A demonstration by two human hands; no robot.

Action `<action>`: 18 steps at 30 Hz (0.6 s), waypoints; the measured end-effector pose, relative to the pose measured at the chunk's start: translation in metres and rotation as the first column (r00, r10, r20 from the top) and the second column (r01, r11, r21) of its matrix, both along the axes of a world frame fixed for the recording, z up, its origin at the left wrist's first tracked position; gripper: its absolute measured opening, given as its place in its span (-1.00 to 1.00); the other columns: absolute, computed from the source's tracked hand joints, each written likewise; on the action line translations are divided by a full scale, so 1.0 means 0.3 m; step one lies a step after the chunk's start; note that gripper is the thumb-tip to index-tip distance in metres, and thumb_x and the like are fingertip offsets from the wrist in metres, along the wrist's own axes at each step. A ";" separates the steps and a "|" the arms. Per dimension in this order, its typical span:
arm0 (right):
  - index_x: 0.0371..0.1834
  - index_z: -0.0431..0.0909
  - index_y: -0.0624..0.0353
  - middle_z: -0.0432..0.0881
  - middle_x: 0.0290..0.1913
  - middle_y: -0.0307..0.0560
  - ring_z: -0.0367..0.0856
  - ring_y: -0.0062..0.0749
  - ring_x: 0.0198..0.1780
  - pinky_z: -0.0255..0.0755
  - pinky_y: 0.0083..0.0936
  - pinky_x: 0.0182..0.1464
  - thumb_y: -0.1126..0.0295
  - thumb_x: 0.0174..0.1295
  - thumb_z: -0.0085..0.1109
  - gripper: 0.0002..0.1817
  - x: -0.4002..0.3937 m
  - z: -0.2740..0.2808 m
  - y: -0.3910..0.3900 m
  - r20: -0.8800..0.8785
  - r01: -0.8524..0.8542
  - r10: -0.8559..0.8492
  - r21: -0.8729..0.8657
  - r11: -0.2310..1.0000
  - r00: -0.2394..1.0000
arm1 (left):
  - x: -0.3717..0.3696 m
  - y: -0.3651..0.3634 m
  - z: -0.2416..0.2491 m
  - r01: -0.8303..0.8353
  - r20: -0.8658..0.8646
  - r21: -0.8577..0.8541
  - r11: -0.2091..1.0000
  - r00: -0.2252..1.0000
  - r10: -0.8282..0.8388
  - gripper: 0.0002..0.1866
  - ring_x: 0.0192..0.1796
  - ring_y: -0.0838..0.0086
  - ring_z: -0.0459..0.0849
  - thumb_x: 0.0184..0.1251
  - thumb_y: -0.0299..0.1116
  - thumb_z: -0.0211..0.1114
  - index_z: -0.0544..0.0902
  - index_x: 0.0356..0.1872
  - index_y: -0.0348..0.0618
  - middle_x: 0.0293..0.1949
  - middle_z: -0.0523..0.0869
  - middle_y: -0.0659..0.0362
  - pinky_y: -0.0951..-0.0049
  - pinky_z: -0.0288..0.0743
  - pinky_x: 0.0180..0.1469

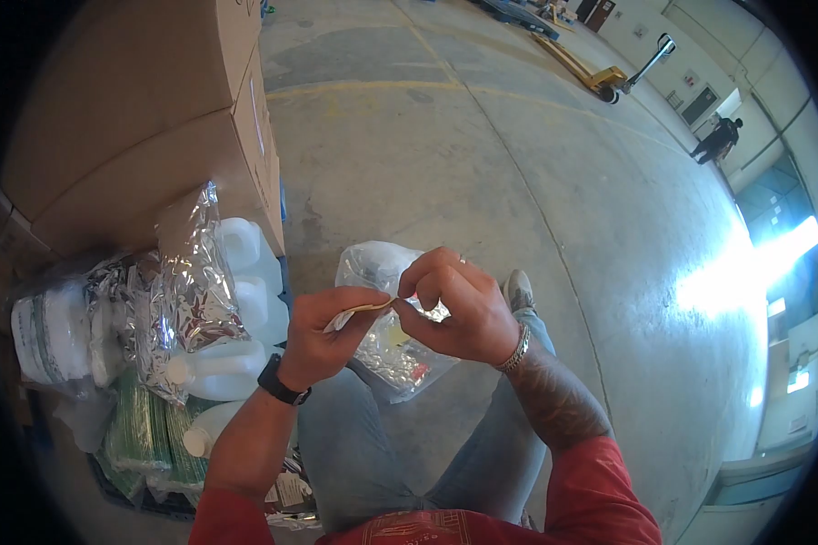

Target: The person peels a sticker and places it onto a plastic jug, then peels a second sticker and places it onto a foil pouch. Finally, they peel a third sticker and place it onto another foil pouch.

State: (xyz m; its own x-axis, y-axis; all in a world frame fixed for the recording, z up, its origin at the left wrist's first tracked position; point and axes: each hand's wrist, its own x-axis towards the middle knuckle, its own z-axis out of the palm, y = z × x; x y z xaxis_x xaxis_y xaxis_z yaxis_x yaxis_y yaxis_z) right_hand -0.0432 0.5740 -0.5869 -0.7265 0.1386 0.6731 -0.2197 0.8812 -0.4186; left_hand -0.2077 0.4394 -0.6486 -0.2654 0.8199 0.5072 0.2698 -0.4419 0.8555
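Note:
Between my two hands is a small, thin, tan and pale piece, seen nearly edge-on. My left hand is closed on its left part, with the thumb and finger pressed along it. The fingertips of my right hand are pinched at its right end; what exactly they grip is too small to tell. Below and behind the hands, a clear plastic bag lies on the floor between my legs, with shiny silver, yellowish and red items inside. My hands partly cover it.
Large cardboard boxes stand at the left. Beside them are white jugs, silver foil bags and green-edged packs. A yellow pallet jack stands far off on the concrete floor, and a person is at the upper right.

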 end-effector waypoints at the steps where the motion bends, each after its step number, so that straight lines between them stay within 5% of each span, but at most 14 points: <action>1: -0.38 0.32 0.07 0.66 -0.24 -0.14 0.66 -0.39 -0.32 0.49 -0.50 -0.37 0.65 0.00 0.46 -0.59 0.000 -0.001 0.001 0.000 0.001 -0.001 0.000 1.000 1.000 | 0.001 0.001 0.001 -0.002 -0.006 0.004 1.000 1.000 0.002 -0.79 -0.10 0.39 0.82 0.32 -0.65 0.34 0.76 -0.06 -0.26 -0.16 0.84 0.04 0.46 0.64 -0.03; 10: -0.40 0.32 0.09 0.63 -0.28 -0.14 0.62 -0.37 -0.36 0.46 -0.49 -0.39 0.70 -0.03 0.41 -0.60 -0.002 -0.006 -0.008 0.022 -0.024 0.024 -0.011 1.000 0.999 | 0.003 0.001 -0.004 -0.011 -0.021 0.011 1.000 1.000 0.011 -0.78 -0.11 0.39 0.82 0.29 -0.66 0.35 0.76 -0.07 -0.26 -0.16 0.84 0.04 0.46 0.64 -0.05; 12: -0.36 0.39 0.21 0.58 -0.31 -0.07 0.64 -0.15 -0.25 0.55 -0.33 -0.30 0.68 -0.01 0.30 -0.74 -0.006 -0.017 -0.019 0.015 -0.011 0.010 0.050 0.999 1.000 | 0.005 0.000 -0.007 -0.006 -0.021 0.011 1.000 1.000 0.007 -0.78 -0.11 0.39 0.82 0.28 -0.66 0.36 0.76 -0.07 -0.26 -0.16 0.84 0.04 0.46 0.65 -0.05; 18: -0.38 0.35 0.18 0.59 -0.31 -0.06 0.65 -0.16 -0.30 0.53 -0.34 -0.37 0.66 -0.03 0.33 -0.70 -0.002 -0.052 -0.027 -0.029 0.027 -0.024 0.097 0.995 0.999 | 0.003 -0.002 -0.006 -0.018 -0.077 0.034 0.999 0.997 0.020 -0.77 -0.13 0.35 0.83 0.26 -0.67 0.37 0.76 -0.07 -0.25 -0.15 0.84 0.04 0.45 0.65 -0.06</action>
